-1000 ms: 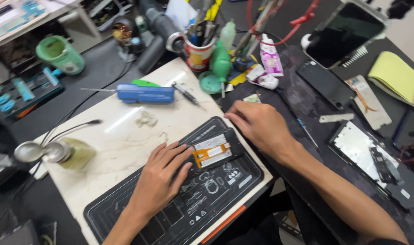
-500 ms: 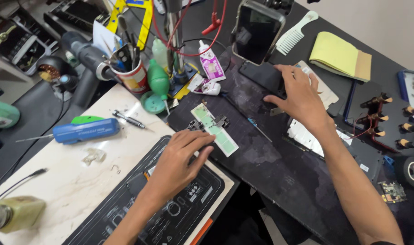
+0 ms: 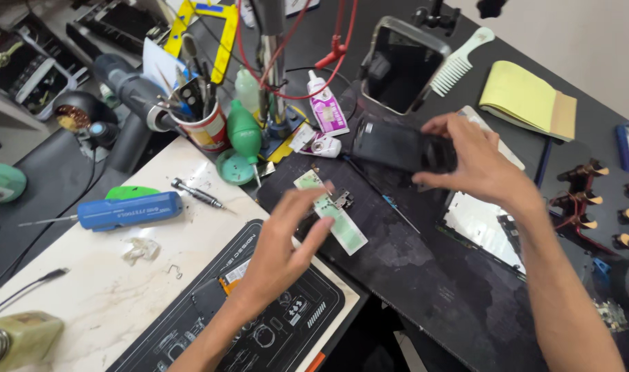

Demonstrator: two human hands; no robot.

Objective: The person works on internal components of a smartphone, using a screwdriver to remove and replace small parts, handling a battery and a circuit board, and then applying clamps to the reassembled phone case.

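Right hand (image 3: 476, 162) lifted dark phone (image 3: 400, 146) — left hand (image 3: 283, 244) hovering.

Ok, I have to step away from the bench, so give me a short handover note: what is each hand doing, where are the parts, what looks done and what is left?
Right hand: holds the dark phone lifted above the black mat, fingers around its right end.
Left hand: open, empty, blurred, hovering by the pale green strip with a small part on it, lying on the black mat.
Nearby: blue screwdriver on the white board; printed work mat under the left forearm.
Done: phone picked up.
Left: strip untouched; phone not set down.
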